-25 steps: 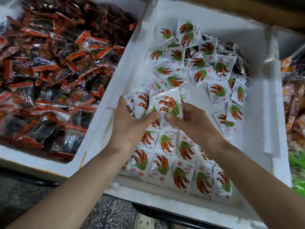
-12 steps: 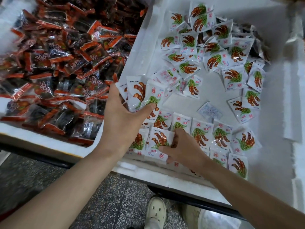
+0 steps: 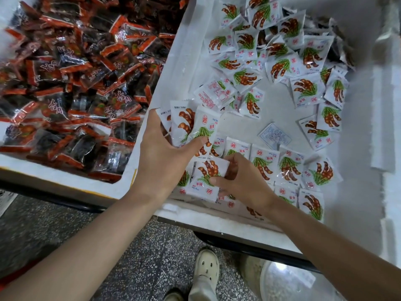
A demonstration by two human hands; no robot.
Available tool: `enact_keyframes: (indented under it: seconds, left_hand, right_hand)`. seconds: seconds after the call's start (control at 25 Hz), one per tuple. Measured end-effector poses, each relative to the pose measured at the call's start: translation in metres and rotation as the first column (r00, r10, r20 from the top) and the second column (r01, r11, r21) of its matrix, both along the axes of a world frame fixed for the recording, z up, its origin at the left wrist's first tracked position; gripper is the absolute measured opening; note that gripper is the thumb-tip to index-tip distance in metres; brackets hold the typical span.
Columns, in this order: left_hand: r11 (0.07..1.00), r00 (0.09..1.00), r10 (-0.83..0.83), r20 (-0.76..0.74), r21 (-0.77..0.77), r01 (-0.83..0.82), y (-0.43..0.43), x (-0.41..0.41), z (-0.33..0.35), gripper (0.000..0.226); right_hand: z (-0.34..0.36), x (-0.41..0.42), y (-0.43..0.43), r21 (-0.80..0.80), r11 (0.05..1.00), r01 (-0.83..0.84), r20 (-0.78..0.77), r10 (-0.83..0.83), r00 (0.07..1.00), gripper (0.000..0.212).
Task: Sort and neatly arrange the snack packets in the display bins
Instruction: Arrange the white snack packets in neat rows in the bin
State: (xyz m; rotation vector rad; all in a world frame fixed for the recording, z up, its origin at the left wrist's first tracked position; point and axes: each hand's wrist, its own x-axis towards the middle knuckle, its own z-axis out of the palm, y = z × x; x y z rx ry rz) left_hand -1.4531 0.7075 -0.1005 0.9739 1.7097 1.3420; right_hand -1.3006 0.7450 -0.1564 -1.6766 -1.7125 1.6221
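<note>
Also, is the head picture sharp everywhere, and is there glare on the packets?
Head view: hands and the white packets near them are sharp; the dark packets show bright glare on their clear wrappers; the upper left corner smears, and the foam bin wall bows from wide-angle distortion.

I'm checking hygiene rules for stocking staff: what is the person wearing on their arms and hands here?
Nothing that shows. Both the left hand and the right hand are bare, with no gloves. No rings, watch or bracelets are visible on the sides facing the camera. Both forearms are uncovered right down to the edge of the picture, so no sleeve shows; any sleeve would have to end higher up, out of view.
</note>
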Motion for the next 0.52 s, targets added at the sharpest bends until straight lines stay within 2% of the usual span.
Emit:
enact_keyframes:
  seconds: [0.2,0.32,0.36,0.4,0.44,0.52]
  left_hand:
    - [0.999,1.0,-0.02,0.007,-0.041,0.02,-0.004,0.008,-0.003,0.059]
    - [0.997,0.999,-0.019,0.043,-0.07,0.022,-0.006,0.011,-0.004,0.048]
    - [0.996,0.999,-0.023,0.046,-0.09,0.027,-0.007,0.012,-0.004,0.049]
    - [0.993,0.999,-0.031,0.04,-0.11,0.035,-0.008,0.012,-0.004,0.05]
    - [0.991,0.999,-0.041,0.027,-0.124,0.044,-0.009,0.01,-0.005,0.051]
    - [0.987,0.997,-0.074,0.028,-0.141,0.077,-0.01,0.01,-0.007,0.049]
  right_hand:
    - [0.002,-0.005,0.004,0.065,0.973,-0.223,0.166,0.21,0.963,0.06]
    - [0.004,-0.004,0.001,0.221,0.891,-0.396,0.439,0.271,0.856,0.067]
    - [0.006,-0.002,0.0,0.264,0.877,-0.401,0.451,0.255,0.855,0.067]
    - [0.009,0.001,-0.001,0.278,0.888,-0.366,0.391,0.244,0.888,0.067]
    - [0.014,0.003,-0.001,0.255,0.923,-0.289,0.259,0.223,0.94,0.066]
    - [0.027,0.01,0.0,0.106,0.989,-0.106,-0.099,0.117,0.988,0.057]
